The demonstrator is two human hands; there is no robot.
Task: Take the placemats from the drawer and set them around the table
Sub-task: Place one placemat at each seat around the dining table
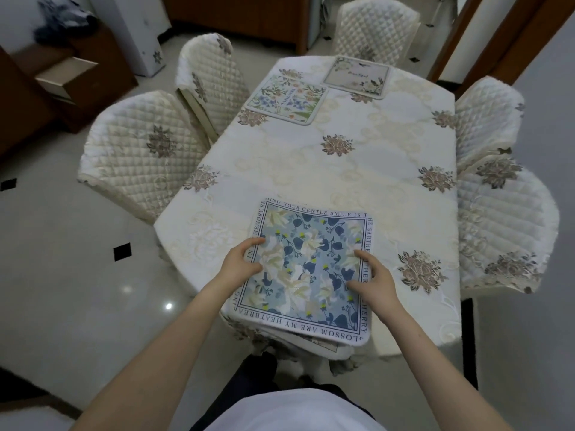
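A blue floral placemat (311,259) with a border of printed text lies at the near end of the table (342,172), overhanging its edge. My left hand (241,261) grips its left edge with the thumb on top. On the right edge, my right hand (371,283) holds it with thumb and forefinger spread over the top. The edges of more mats (314,342) peek out from beneath it. Two placemats lie flat at the far end: a green and blue flowered one (286,99) on the left side and a pale one (357,76) at the head.
Quilted cream chairs stand around the table: two on the left (140,154) (211,79), one at the far end (376,26), two on the right (488,116) (507,225). An open drawer (65,77) juts from the wooden cabinet at far left. The floor is glossy tile.
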